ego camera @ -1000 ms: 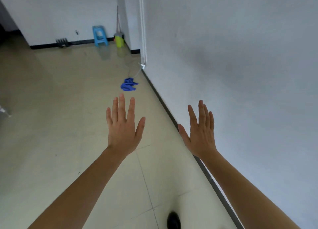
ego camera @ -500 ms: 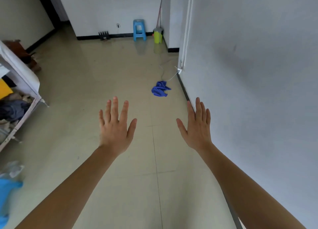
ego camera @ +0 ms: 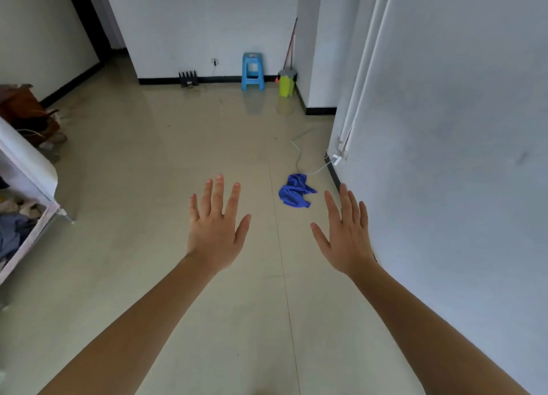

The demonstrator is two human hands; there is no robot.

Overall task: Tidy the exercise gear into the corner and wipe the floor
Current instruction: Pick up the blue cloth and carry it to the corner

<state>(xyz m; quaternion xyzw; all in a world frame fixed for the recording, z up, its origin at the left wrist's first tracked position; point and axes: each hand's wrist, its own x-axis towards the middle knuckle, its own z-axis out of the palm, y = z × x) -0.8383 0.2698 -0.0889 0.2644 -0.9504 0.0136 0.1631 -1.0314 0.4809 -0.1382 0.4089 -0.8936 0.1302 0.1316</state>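
A crumpled blue cloth (ego camera: pixel 295 191) lies on the pale tiled floor (ego camera: pixel 166 163) close to the right wall. My left hand (ego camera: pixel 216 228) is stretched out in front of me, fingers straight and spread, holding nothing. My right hand (ego camera: pixel 345 234) is held out the same way, empty, just below and right of the cloth. Both hands hover in the air above the floor, apart from the cloth. No exercise gear shows in this view.
A white cable (ego camera: pixel 299 157) runs from a wall plug (ego camera: pixel 338 158) past the cloth. At the far wall stand a blue stool (ego camera: pixel 252 71), a green mop bucket (ego camera: pixel 286 84) and a black rack (ego camera: pixel 188 78). A white rack with clothes (ego camera: pixel 26 187) stands at left.
The view has swung left and forward, bringing the far wall, the stool and the left rack into sight. The blue cloth appears closer. Both hands stay outstretched and empty.
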